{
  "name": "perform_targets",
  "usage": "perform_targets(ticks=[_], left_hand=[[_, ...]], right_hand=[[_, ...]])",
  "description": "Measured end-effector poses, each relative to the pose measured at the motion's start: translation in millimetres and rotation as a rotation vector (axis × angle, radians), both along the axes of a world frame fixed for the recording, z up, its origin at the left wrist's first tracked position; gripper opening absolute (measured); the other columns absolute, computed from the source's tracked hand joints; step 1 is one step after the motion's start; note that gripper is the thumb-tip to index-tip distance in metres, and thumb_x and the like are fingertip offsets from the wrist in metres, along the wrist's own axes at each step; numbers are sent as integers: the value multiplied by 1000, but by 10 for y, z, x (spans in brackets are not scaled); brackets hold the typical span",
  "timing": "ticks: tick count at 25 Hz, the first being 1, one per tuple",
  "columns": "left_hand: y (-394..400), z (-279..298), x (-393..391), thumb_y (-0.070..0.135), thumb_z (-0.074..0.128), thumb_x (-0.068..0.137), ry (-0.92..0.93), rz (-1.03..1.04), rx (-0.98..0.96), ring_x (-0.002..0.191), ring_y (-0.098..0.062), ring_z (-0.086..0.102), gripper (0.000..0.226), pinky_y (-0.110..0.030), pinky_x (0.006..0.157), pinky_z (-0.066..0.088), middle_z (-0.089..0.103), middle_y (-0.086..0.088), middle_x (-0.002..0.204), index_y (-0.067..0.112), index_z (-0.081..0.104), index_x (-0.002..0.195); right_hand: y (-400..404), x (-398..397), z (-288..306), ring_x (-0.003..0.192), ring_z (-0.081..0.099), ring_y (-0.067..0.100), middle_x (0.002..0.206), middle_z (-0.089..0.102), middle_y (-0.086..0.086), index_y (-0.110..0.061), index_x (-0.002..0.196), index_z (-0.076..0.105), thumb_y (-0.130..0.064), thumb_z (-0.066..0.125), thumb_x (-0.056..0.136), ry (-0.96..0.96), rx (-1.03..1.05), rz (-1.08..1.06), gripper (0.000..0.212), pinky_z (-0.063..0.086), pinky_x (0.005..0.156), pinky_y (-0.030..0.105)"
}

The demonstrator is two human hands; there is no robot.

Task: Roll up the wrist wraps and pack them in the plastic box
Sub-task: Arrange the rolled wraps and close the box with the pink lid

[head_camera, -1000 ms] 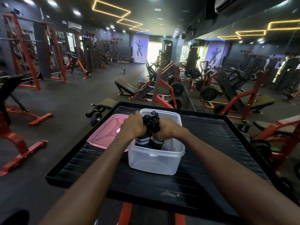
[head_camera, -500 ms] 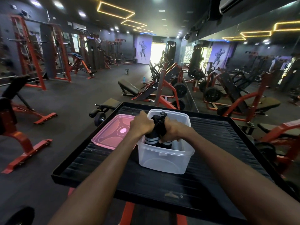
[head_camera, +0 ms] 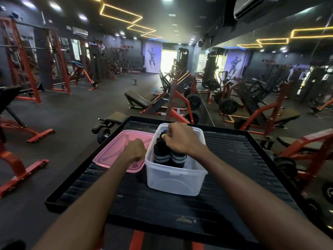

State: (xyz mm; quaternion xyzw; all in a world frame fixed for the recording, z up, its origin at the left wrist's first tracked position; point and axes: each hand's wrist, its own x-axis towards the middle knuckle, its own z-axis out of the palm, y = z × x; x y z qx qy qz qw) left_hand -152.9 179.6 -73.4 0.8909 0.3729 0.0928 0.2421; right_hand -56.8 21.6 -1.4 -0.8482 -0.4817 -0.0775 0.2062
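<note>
Gym machines in red and black fill the dim room behind a black ribbed tray (head_camera: 234,174); on it stands the clear plastic box (head_camera: 175,179), with a pink lid (head_camera: 119,150) lying flat just to its left; the right hand (head_camera: 182,141) reaches over the box's open top, fingers curled down and clamped on the wrist wraps (head_camera: 168,154); the left hand (head_camera: 135,150) hovers over the lid beside the box wall, fingers curled in; whether it holds anything cannot be told; the wraps' tops are hidden under the right hand; they stand upright inside the box, black rolls with pale stripes.
</note>
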Motion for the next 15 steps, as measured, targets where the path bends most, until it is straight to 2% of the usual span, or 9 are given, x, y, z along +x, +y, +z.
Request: perform_targets(ticks=[3, 5, 7, 9, 11, 15], left_hand=[[-21, -220, -9, 31, 57, 86, 115, -89, 115, 85, -28, 63, 30, -34, 72, 50, 69, -12, 97, 4, 67, 96], [-21, -255, -20, 38, 56, 82, 118, -96, 171, 93, -32, 65, 34, -37, 76, 53, 69, -15, 105, 9, 65, 95], [-46, -169, -34, 37, 59, 86, 97, -72, 236, 95, -33, 65, 27, -40, 79, 54, 68, -15, 108, 11, 61, 93], [-88, -17, -40, 33, 57, 91, 45, -23, 325, 103, -35, 63, 27, -43, 83, 52, 64, -15, 114, 9, 60, 104], [-137, 199, -33, 27, 55, 93, -61, 57, 430, 109, -39, 60, 30, -46, 85, 49, 62, -18, 119, 5, 58, 114], [-257, 741, -114, 24, 53, 96, -239, 203, 463, 111, -46, 58, 31, -49, 83, 46, 60, -24, 121, 2, 47, 117]], right_hand=[[-11, -184, -59, 81, 63, 32, 76, 61, 5, -16, 66, 57, -34, 58, 86, 2, 6, 34, 27, 51, 67, 37], [-30, -304, -116, 83, 62, 34, 81, 64, 9, -16, 67, 60, -34, 56, 88, 0, 3, 70, 28, 52, 70, 39], [-38, -403, -163, 85, 62, 33, 89, 68, 12, -16, 76, 66, -34, 55, 90, -3, -6, 94, 26, 53, 75, 40], [-28, -427, -200, 83, 62, 31, 88, 70, 10, -16, 79, 68, -33, 55, 89, 13, 10, 100, 23, 54, 75, 40], [-7, -387, -228, 80, 64, 29, 82, 69, 7, -18, 75, 66, -32, 54, 86, 52, 43, 73, 22, 56, 73, 42], [56, -206, -253, 75, 64, 23, 75, 68, 0, -16, 74, 67, -30, 56, 84, 173, 120, -2, 21, 57, 71, 40]])
